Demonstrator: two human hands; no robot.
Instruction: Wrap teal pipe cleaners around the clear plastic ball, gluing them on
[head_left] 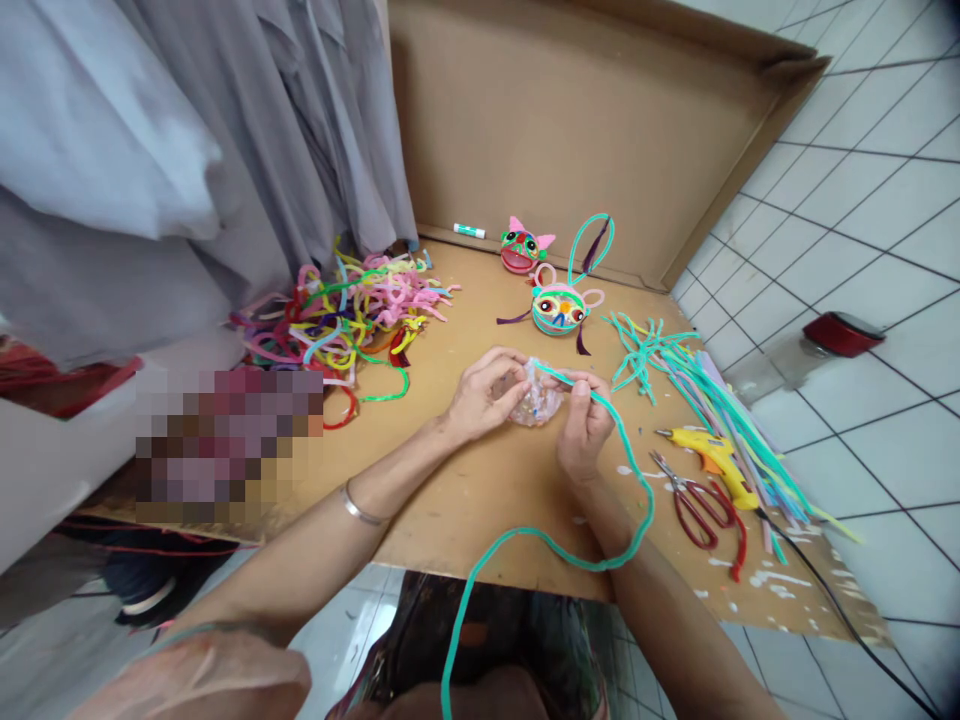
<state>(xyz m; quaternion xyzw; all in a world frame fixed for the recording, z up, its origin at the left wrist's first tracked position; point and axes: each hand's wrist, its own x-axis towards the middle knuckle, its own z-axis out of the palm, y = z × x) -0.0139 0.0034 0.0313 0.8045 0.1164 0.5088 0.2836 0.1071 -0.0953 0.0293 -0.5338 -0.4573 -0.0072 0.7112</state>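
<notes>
A clear, round, plastic-looking piece with coloured specks [538, 407] sits between my hands, just above the cardboard-covered table. My left hand [480, 393] is closed on its rim, thumb and fingers pinching the near-left edge. In my right hand [583, 425], thumb and fingers pinch a long teal pipe cleaner [642, 480]. One end of it lies against the top of the clear piece; whether it is attached I cannot tell. The rest loops over my right forearm and hangs past the table's front edge.
Two pipe-cleaner animal heads [559, 312] stand ahead, near a glue stick [469, 231]. Tangled pipe cleaners [367, 305] lie left; straight ones [739, 430] lie right. A yellow glue gun [712, 460] with a trailing cord and red-handled scissors [694, 505] are beside my right forearm.
</notes>
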